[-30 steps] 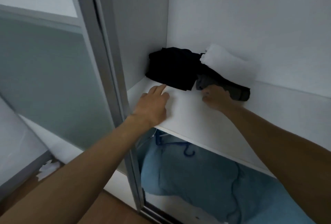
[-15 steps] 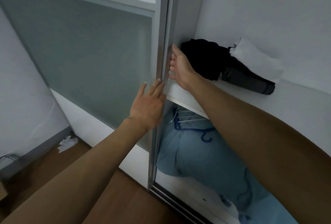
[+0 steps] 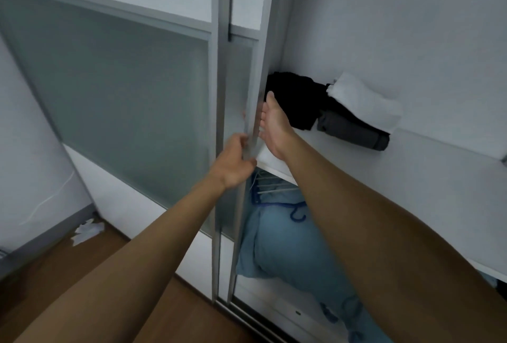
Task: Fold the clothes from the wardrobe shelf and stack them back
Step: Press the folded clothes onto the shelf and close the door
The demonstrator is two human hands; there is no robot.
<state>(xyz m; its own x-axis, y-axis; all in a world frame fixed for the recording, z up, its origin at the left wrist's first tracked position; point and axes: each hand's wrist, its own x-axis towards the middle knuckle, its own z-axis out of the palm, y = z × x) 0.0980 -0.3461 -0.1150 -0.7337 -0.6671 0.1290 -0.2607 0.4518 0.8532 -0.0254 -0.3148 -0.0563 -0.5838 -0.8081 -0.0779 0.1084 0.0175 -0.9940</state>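
On the white wardrobe shelf [image 3: 428, 175] lie a black garment [image 3: 297, 97], a folded dark grey garment [image 3: 354, 134] and a folded white garment [image 3: 365, 102] in the back left corner. My left hand [image 3: 233, 163] grips the edge of the sliding door's metal frame [image 3: 253, 112] from the outside. My right hand [image 3: 274, 126] is flat against the inner side of that frame edge, fingers partly hidden behind it. Neither hand touches the clothes.
A frosted glass sliding door [image 3: 123, 101] fills the left. Below the shelf hang light blue garments [image 3: 296, 249] on blue hangers [image 3: 297, 212]. Wooden floor [image 3: 55, 282] with a crumpled white paper [image 3: 87, 230] lies at the lower left.
Both hands left the shelf and went to the sliding door's edge. My left hand has closed on the frame, and the inner door panel now partly covers the shelf's left end.
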